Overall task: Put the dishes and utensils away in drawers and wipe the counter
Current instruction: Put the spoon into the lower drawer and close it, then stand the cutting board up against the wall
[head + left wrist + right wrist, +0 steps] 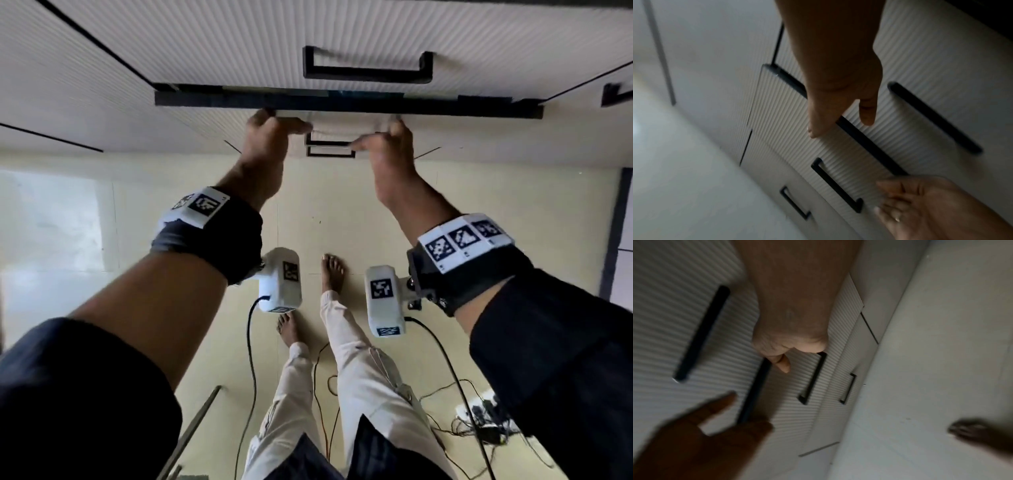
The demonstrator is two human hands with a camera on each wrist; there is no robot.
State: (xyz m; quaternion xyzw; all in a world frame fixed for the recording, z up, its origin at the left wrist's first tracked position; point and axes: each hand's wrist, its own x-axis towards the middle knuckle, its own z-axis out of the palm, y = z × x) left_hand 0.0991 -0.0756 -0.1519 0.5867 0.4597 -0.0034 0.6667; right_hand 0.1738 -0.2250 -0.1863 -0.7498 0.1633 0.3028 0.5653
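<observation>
Hands, left hand [265,135] and right hand [387,140], press open-fingered, holding nothing, on the drawer front [342,130]; push evenly, fingertips clear of the dark top edge [342,102].

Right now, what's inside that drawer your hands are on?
The drawer is barely open; only a thin dark slit shows. Its contents are hidden behind the ribbed front, where the left hand and right hand rest.

Right hand [789,340] apparently touches drawer's black edge [754,391].

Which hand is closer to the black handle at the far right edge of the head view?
Right. The right hand sits at the dark drawer edge, left of that handle; the left hand is farther left along it.
</observation>
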